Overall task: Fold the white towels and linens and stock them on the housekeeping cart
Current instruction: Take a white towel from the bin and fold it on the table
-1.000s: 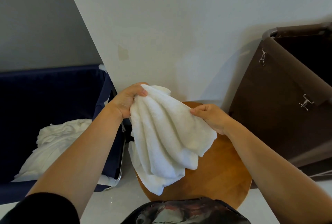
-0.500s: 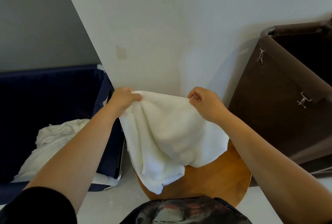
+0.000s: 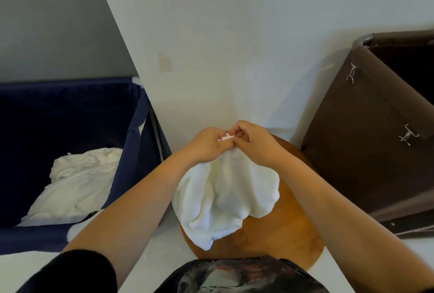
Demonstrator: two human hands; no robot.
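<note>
A white towel (image 3: 225, 196) hangs doubled over in front of me, above a round wooden stool (image 3: 288, 229). My left hand (image 3: 206, 144) and my right hand (image 3: 253, 142) meet at its top and both pinch the upper corners together, knuckles touching. The towel's loose lower end droops onto the stool's left side. More white linen (image 3: 77, 184) lies crumpled in the dark blue fabric bin (image 3: 131, 151) on the left.
A brown fabric hamper (image 3: 366, 142) with metal clips stands at the right, close to the stool. A white wall corner rises straight ahead between bin and hamper. The floor beneath is pale.
My hands held the towel's top edge spread apart half a second ago; now they have come together at the centre, so the towel hangs folded in half.
</note>
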